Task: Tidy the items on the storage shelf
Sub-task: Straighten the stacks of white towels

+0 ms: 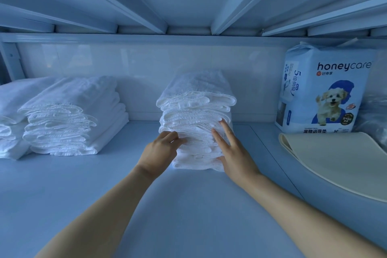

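A tall stack of folded white towels point(195, 111) stands in the middle of the white storage shelf point(104, 184). My left hand point(160, 153) touches the stack's front left side, its fingertips pressing among the folded edges. My right hand point(234, 153) lies against the front right side with straight, spread fingers. Neither hand grips a towel that I can see. A second, lower stack of white towels point(71, 117) sits to the left, apart from both hands.
More white linen point(10, 111) lies at the far left edge. A honeycare pet pad pack point(322, 90) stands at the back right, with a cream mat point(343, 163) lying in front of it. The upper shelf's underside point(188, 2) hangs low overhead.
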Demonstrator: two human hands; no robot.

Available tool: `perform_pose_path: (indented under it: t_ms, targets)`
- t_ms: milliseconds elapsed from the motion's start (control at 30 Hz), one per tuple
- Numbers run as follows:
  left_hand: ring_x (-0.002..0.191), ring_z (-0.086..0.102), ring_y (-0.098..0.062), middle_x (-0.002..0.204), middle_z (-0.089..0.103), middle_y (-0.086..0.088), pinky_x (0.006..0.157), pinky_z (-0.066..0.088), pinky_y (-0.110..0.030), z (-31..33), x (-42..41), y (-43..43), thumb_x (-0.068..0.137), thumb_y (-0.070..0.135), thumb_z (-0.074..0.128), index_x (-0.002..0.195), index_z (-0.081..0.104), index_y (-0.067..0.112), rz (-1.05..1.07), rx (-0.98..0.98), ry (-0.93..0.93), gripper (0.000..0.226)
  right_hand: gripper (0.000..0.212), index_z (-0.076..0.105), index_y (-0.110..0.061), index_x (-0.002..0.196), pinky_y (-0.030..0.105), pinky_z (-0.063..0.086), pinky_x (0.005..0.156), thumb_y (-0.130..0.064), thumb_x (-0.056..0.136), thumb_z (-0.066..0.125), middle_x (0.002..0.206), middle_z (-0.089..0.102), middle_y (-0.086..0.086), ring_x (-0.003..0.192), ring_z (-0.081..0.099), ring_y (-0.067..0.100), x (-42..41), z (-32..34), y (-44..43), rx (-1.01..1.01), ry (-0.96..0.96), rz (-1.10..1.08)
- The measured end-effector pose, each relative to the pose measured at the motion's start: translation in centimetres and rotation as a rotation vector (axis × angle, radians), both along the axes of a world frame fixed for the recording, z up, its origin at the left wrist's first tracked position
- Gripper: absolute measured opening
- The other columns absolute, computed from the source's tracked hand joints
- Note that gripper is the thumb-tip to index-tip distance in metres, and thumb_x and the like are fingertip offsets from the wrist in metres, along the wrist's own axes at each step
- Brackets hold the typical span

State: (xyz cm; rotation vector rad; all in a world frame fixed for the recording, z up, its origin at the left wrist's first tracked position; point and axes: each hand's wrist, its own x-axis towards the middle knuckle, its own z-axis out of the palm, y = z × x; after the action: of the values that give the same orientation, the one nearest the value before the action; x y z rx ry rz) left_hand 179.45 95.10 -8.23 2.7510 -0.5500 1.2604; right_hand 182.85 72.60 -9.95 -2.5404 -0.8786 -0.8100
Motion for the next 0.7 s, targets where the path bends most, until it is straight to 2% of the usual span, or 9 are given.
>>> perform_pose_path:
  t_ms: [100,167,233,300,333,400,500,600,700]
  targets:
    - [0.068,0.064,-0.02,0.072,0.062,-0.002,0.029,0.043,-0.026,-0.2,-0.8,2.6,0.047,-0.014,0.077,0.088,0.075,0.016,0.039,0.016,-0.018,0.05,0.081,0.024,-0.019,0.147,0.019,0.039,0.074,0.006,0.08,0.063,0.15,-0.013,-0.01,0.131,0.039,0.025,-0.2,0.1,2.2,0.005,-0.017,0.063]
    - [0.068,0.064,-0.019,0.073,0.062,0.0,0.03,0.044,-0.026,-0.4,-1.3,4.5,0.049,-0.013,0.077,0.089,0.074,0.017,0.082,0.011,-0.006,0.051,0.082,0.023,-0.019,0.147,0.019,0.042,0.075,0.007,0.08,0.061,0.151,-0.013,-0.01,0.131,0.038,0.024,0.0,0.2,4.3,0.0,-0.016,0.105]
    - [0.067,0.063,-0.018,0.079,0.062,0.001,0.031,0.042,-0.024,-0.6,-2.0,6.4,0.051,-0.012,0.078,0.094,0.073,0.02,0.14,-0.001,0.039,0.054,0.084,0.017,-0.02,0.149,0.025,0.048,0.08,0.008,0.081,0.057,0.152,-0.017,-0.012,0.133,0.033,0.022,0.1,0.4,6.4,-0.024,-0.009,0.127]
    - [0.075,0.064,-0.016,0.092,0.063,0.002,0.035,0.043,-0.024,-1.2,-2.8,7.9,0.061,-0.004,0.08,0.104,0.069,0.023,0.173,-0.044,0.099,0.052,0.083,0.012,-0.021,0.149,0.027,0.048,0.086,0.006,0.084,0.055,0.152,-0.019,-0.012,0.135,0.027,0.02,0.2,0.7,8.0,-0.028,-0.004,0.143]
    - [0.085,0.064,-0.016,0.103,0.063,0.003,0.041,0.048,-0.027,-1.6,-3.1,8.4,0.069,0.004,0.079,0.11,0.067,0.025,0.177,-0.073,0.124,0.047,0.081,0.011,-0.021,0.149,0.026,0.047,0.088,0.005,0.085,0.054,0.153,-0.018,-0.011,0.136,0.025,0.02,0.3,0.7,8.4,-0.021,0.008,0.156]
    - [0.109,0.058,-0.018,0.125,0.056,0.005,0.063,0.057,-0.036,-2.2,-3.5,9.1,0.084,0.023,0.068,0.123,0.059,0.03,0.171,-0.141,0.163,0.041,0.08,0.011,-0.023,0.15,0.026,0.044,0.092,0.0,0.087,0.054,0.152,-0.021,-0.013,0.14,0.019,0.018,0.4,0.8,8.6,-0.002,0.045,0.179]
    - [0.128,0.041,-0.017,0.141,0.04,0.009,0.088,0.052,-0.036,-2.2,-3.4,9.0,0.087,0.042,0.059,0.136,0.045,0.037,0.146,-0.169,0.253,0.051,0.079,0.01,-0.029,0.149,0.027,0.042,0.096,-0.017,0.089,0.059,0.147,-0.03,-0.023,0.142,0.012,0.012,0.4,1.0,7.6,-0.023,0.082,0.201]
    - [0.133,0.028,-0.017,0.142,0.032,0.01,0.096,0.046,-0.035,-2.0,-2.8,8.4,0.081,0.047,0.063,0.139,0.035,0.044,0.155,-0.141,0.325,0.065,0.081,0.013,-0.034,0.148,0.034,0.049,0.093,-0.032,0.085,0.064,0.148,-0.029,-0.025,0.142,0.013,0.012,0.4,1.2,6.3,-0.101,0.072,0.208]
    - [0.134,0.021,-0.02,0.141,0.03,0.007,0.095,0.047,-0.038,-2.0,-2.3,8.0,0.082,0.041,0.063,0.141,0.029,0.046,0.201,-0.132,0.341,0.067,0.086,0.014,-0.036,0.147,0.038,0.052,0.088,-0.032,0.081,0.069,0.148,-0.029,-0.027,0.142,0.012,0.011,0.6,1.4,5.6,-0.138,0.079,0.199]
